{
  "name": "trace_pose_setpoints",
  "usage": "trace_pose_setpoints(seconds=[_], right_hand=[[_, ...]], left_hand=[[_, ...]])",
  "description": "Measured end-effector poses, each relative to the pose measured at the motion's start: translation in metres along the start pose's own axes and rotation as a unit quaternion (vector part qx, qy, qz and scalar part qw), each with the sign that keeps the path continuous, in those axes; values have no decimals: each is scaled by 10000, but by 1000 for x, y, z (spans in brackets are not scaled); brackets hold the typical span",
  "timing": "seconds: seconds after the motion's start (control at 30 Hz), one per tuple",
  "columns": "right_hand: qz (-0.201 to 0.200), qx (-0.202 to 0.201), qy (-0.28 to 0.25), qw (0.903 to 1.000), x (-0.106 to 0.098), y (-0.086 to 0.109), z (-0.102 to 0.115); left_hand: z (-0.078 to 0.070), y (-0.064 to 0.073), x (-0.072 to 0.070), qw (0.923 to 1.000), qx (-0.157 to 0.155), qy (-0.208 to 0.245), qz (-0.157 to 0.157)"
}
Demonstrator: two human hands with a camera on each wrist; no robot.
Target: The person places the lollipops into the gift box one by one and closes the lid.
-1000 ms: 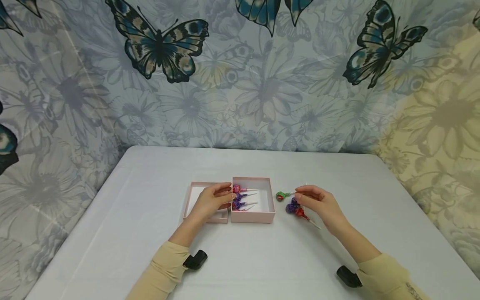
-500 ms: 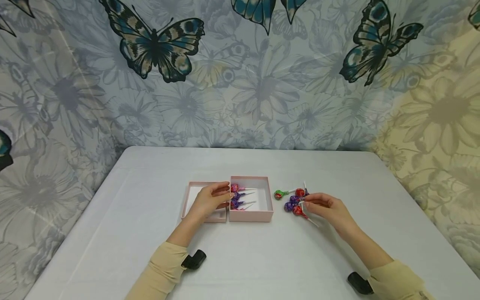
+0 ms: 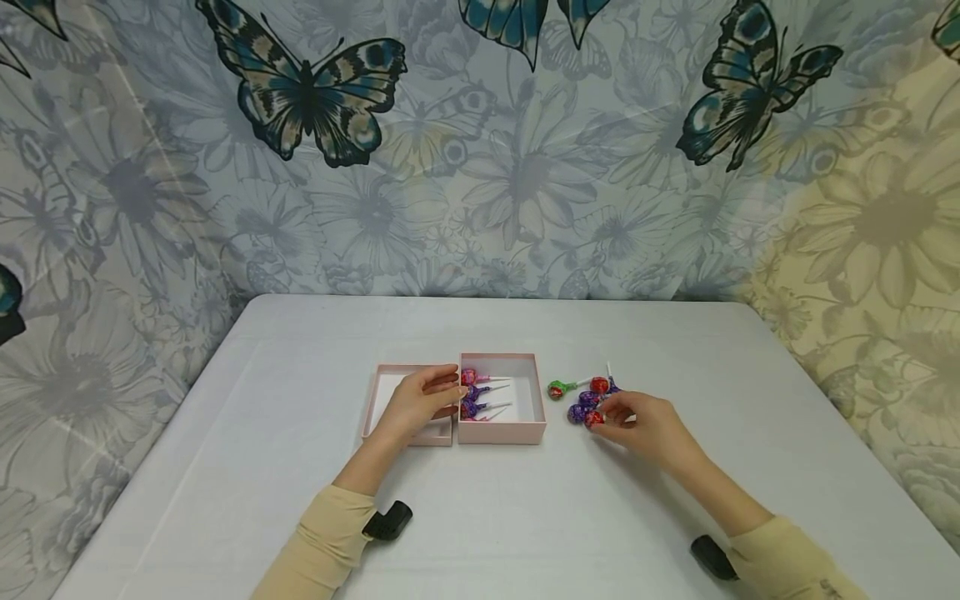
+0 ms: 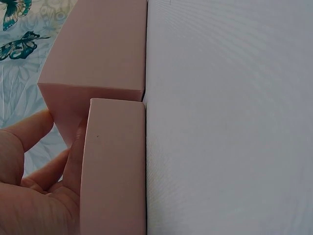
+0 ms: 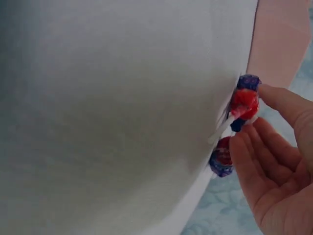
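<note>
My left hand (image 3: 420, 404) reaches over the shallow pink lid (image 3: 370, 417), its extended fingertips touching the left wall of the deeper pink box (image 3: 502, 433). In the left wrist view those fingers (image 4: 36, 129) lie against the box's wall (image 4: 93, 44), beside the lid (image 4: 112, 166). Several wrapped lollipops (image 3: 472, 392) lie in the box, sticks pointing right. My right hand (image 3: 648, 425) pinches a red lollipop (image 5: 244, 104) by its wrapped head, amid the loose pile. Purple lollipops (image 3: 585, 407) lie right beside it, and the right fingers hide part of the pile.
A green lollipop (image 3: 558, 389) lies between box and pile, and another red one (image 3: 600, 385) sits behind the right hand. All this rests on a white table (image 3: 480, 517), backed by butterfly-patterned fabric (image 3: 525, 167). Black wrist cameras (image 3: 388, 521) jut from both sleeves.
My right hand has let go of a red-and-purple lollipop behind the pile, then moved towards me onto the red one at the front. My left hand stays at the box.
</note>
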State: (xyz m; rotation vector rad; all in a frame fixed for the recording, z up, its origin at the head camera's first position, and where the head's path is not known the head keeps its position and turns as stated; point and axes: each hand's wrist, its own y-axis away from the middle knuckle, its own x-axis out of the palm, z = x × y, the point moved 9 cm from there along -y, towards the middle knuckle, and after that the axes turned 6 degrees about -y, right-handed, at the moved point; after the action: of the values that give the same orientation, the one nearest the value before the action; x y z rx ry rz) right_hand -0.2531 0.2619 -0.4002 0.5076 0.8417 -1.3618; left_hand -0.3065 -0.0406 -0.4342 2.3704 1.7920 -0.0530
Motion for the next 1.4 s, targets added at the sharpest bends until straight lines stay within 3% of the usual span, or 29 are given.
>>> trace_pose_setpoints(seconds=[0.13,0.27,0.63,1.1,1.4], right_hand=[[29,-297,506,9983,5,-2,10],[68,-235,734,9970,6,-4,10],[252,-84,569,9980,10,-1,6],[195,171,-147,9996,3,2,12],[145,585,-1106,9920,8,-1,6]], left_hand=[[1,0,-1,9999,-77,61,-60],[2,-1,0,9999,-55,92,-61],[1,-2,1,10000,-19,41,-52],[1,-2,0,9999,-2,113,-79],[0,-2,0,9999,7,145,-67]])
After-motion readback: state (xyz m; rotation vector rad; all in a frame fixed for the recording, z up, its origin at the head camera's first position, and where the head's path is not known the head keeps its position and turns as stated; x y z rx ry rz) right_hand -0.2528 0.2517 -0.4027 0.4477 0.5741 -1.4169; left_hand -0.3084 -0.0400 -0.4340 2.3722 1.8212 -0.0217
